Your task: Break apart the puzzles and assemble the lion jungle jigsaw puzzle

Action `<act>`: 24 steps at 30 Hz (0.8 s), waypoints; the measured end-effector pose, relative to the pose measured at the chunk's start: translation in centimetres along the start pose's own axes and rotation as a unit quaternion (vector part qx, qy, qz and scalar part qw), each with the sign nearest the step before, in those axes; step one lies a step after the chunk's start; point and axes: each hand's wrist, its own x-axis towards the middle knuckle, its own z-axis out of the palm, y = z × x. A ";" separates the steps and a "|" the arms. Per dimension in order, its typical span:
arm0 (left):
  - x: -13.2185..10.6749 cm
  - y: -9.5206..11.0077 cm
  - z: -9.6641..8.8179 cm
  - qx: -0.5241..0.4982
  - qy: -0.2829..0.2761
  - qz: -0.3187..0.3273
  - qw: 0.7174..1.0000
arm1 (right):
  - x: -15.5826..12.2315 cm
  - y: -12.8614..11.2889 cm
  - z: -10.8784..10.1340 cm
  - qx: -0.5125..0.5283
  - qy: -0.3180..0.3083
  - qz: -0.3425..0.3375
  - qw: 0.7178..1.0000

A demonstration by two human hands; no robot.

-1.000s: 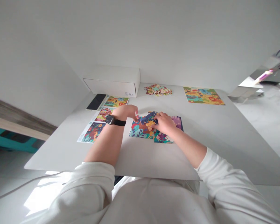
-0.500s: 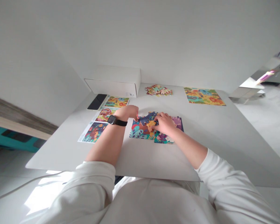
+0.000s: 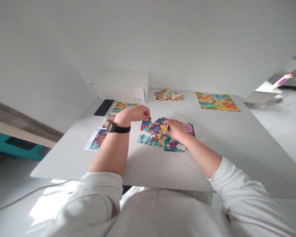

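Observation:
A partly joined jigsaw puzzle (image 3: 148, 140) lies in front of me, its teal lower strip parted by a gap from the pieces above. My left hand (image 3: 139, 113), with a watch on the wrist, pinches the top edge of a dark blue and red puzzle section (image 3: 145, 125) at the puzzle's upper left. Over the middle, my right hand (image 3: 175, 129) has its fingers closed on a yellow puzzle piece (image 3: 163, 128). Beneath it, blue and brown pieces (image 3: 155, 128) sit askew. The purple right part (image 3: 189, 128) is partly covered by my right hand.
Behind the puzzle is a heap of loose pieces (image 3: 169, 95). A finished-looking animal puzzle (image 3: 218, 102) lies at the back right. A white box (image 3: 119, 90), a phone (image 3: 104, 108) and picture sheets (image 3: 96, 140) are on the left of the white table (image 3: 148, 168).
My left hand has moved up and away from me, and the upper left section has separated from the teal strip. My right hand stays near the middle with the yellow piece.

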 end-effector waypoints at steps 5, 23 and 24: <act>-0.6 -0.2 -0.6 -0.079 0.016 0.017 0.997 | 0.5 1.3 -0.2 0.096 0.019 -0.018 0.995; -5.0 1.0 4.9 -0.034 0.023 0.028 0.999 | -6.0 5.9 -2.3 0.074 0.033 -0.177 0.981; -5.7 1.0 5.5 -0.024 0.029 0.024 0.999 | -6.7 6.4 -2.7 0.079 0.029 -0.160 0.984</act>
